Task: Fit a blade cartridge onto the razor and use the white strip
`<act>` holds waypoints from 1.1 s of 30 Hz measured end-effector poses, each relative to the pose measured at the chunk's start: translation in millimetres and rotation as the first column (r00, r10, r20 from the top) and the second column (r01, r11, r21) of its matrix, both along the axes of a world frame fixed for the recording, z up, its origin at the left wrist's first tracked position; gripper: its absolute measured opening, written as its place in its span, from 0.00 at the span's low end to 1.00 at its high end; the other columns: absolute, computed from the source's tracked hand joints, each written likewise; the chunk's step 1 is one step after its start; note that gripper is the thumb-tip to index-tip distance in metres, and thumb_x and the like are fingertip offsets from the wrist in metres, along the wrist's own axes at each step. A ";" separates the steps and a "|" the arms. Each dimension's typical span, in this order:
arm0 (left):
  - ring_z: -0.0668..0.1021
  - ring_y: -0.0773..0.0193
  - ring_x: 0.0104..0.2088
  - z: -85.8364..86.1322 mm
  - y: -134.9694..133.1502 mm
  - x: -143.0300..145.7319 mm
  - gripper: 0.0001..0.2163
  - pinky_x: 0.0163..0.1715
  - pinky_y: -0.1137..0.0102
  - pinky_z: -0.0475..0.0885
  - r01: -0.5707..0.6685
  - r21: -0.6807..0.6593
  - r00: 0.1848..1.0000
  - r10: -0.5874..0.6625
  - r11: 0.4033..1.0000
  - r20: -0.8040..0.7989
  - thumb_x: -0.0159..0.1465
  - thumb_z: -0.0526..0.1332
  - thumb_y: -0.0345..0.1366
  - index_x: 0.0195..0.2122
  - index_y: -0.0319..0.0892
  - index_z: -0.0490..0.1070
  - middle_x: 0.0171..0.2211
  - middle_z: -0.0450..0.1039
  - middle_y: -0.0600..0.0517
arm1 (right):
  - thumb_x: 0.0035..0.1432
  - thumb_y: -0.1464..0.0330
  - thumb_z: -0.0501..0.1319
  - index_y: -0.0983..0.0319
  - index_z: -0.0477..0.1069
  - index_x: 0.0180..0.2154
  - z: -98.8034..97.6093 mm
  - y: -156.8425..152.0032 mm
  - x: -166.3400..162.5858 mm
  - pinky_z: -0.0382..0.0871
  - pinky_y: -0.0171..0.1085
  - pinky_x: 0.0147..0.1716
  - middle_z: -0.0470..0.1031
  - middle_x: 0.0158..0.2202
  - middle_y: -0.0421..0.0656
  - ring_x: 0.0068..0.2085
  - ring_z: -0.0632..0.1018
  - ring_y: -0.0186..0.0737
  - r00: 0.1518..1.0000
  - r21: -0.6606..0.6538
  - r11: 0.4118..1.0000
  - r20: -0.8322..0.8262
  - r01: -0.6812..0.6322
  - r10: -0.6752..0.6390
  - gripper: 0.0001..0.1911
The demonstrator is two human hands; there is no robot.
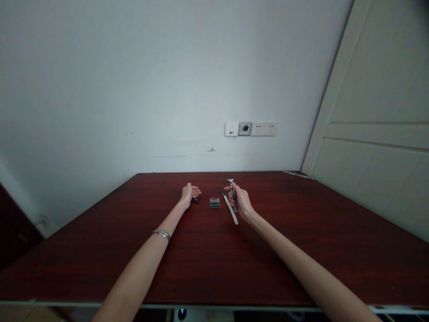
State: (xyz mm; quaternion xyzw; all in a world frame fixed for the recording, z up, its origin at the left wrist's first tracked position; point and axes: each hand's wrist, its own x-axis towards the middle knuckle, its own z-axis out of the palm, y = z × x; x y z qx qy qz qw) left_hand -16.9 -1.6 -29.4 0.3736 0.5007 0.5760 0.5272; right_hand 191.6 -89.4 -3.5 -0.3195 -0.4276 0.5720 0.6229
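Observation:
My right hand [241,200] is closed round the handle of a metal safety razor [232,190], whose head points away from me toward the wall. A long white strip-like tool [230,209] lies on the table just left of that hand. A small clear box with dark contents [215,202] sits between my hands. My left hand [189,193] rests on the dark red table [208,250] with its fingers stretched out, holding nothing. A small dark object [195,200] lies right beside its fingers. A silver bracelet [161,233] circles my left forearm.
The table runs back to a white wall with a row of sockets [250,129]. A white door [378,129] stands at the right. The table's near edge [214,306] is at the bottom of the view.

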 end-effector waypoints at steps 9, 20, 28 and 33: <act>0.78 0.63 0.23 1.3 -2.2 -1.9 0.19 0.27 0.72 0.70 0.003 0.055 0.994 0.003 0.998 -0.106 0.64 0.44 0.40 0.25 0.35 0.68 0.22 0.74 0.44 | 0.49 0.55 0.57 0.65 0.71 0.32 -7.4 8.0 1.1 0.51 0.29 0.13 0.62 0.17 0.35 0.16 0.60 0.27 0.999 -0.008 0.999 0.004 -0.032 0.032 0.19; 0.78 0.64 0.26 28.7 -24.3 19.3 0.07 0.26 0.73 0.70 0.216 0.212 0.925 -0.131 0.953 -0.357 0.56 0.55 0.34 0.31 0.36 0.69 0.26 0.75 0.47 | 0.43 0.59 0.63 0.65 0.72 0.32 4.1 16.2 3.9 0.63 0.31 0.19 0.65 0.22 0.36 0.21 0.66 0.29 0.996 0.059 0.998 0.086 0.013 -0.018 0.17; 0.77 0.63 0.34 35.0 -55.6 50.2 0.11 0.36 0.69 0.71 0.561 0.290 0.805 -0.429 0.776 -0.409 0.51 0.63 0.29 0.37 0.35 0.71 0.33 0.76 0.46 | 0.39 0.58 0.66 0.65 0.72 0.28 18.5 20.6 -1.9 0.67 0.34 0.27 0.71 0.25 0.40 0.26 0.71 0.32 0.941 0.204 0.969 0.278 0.139 -0.194 0.18; 0.77 0.63 0.35 28.9 -65.8 63.8 0.17 0.37 0.68 0.70 0.623 0.333 0.769 -0.476 0.708 -0.426 0.50 0.66 0.32 0.42 0.34 0.69 0.34 0.75 0.45 | 0.37 0.59 0.67 0.65 0.72 0.27 15.0 23.9 -7.3 0.67 0.35 0.29 0.74 0.27 0.44 0.29 0.74 0.37 0.918 0.254 0.955 0.324 0.150 -0.230 0.17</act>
